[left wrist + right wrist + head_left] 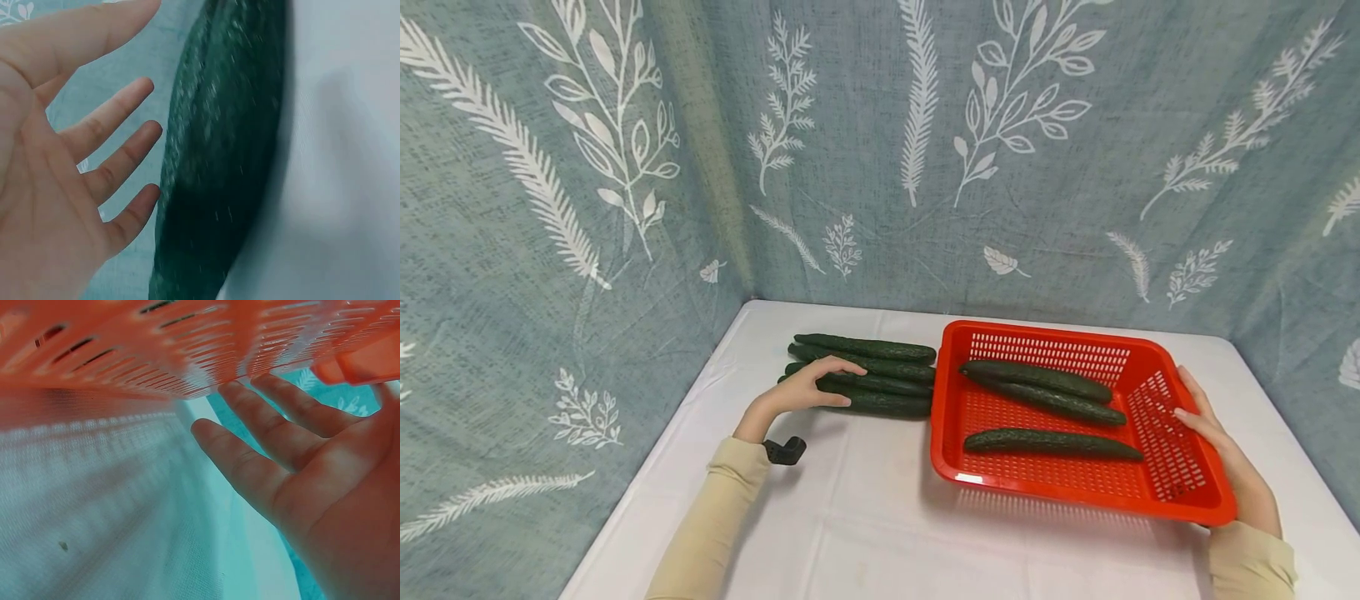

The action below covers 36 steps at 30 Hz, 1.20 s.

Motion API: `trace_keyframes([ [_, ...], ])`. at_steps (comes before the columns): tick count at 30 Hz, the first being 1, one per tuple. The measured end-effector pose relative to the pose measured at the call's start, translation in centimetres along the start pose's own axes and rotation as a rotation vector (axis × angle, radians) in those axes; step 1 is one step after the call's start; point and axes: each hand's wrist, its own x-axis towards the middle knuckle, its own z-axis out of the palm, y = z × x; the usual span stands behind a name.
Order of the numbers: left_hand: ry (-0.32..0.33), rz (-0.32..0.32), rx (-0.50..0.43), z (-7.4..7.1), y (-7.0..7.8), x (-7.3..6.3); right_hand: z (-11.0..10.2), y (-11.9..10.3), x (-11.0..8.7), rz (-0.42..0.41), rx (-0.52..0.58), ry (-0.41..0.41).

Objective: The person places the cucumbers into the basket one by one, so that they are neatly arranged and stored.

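Several dark green cucumbers (880,405) lie side by side on the white cloth, left of a red plastic basket (1045,493). Over their left part hovers my left hand (805,390), thumb and fingers spread apart with nothing between them. In the left wrist view its fingertips come right up to the side of a cucumber (219,137). My right hand (1228,454) holds the basket's right side, thumb over the rim and fingers outside. From the right wrist, the fingers (250,462) extend beneath the slotted basket wall (206,350). Inside the basket are three cucumbers (1052,443).
A white cloth (865,525) covers the table. Blue-green curtains (880,250) with white leaf prints hang behind and at both sides. A black strap-like piece (786,451) sits at the left wrist.
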Motion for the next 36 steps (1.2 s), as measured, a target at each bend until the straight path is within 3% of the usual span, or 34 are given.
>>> trace_keyframes([
  [6,-0.001,0.005,0.078,-0.5,-0.8,-1.0,0.0,0.2,0.2,-0.049,-0.004,0.006],
  [9,0.001,0.006,0.136,-0.8,-1.0,-1.5,-0.1,0.2,0.2,-0.036,0.001,0.011],
  [15,0.008,-0.089,0.264,-1.3,-1.9,-2.1,0.0,0.1,0.2,-0.018,0.003,0.006],
  [19,-0.019,-0.110,0.248,-1.6,-2.8,-2.3,0.0,0.1,0.2,-0.015,-0.005,0.009],
  [27,-0.062,-0.079,0.221,-2.0,-3.7,-2.6,0.0,0.2,0.2,-0.023,0.007,0.009],
  [36,-0.099,-0.005,0.271,-1.7,-3.3,-3.0,-0.1,0.0,0.1,-0.001,0.006,0.018],
])
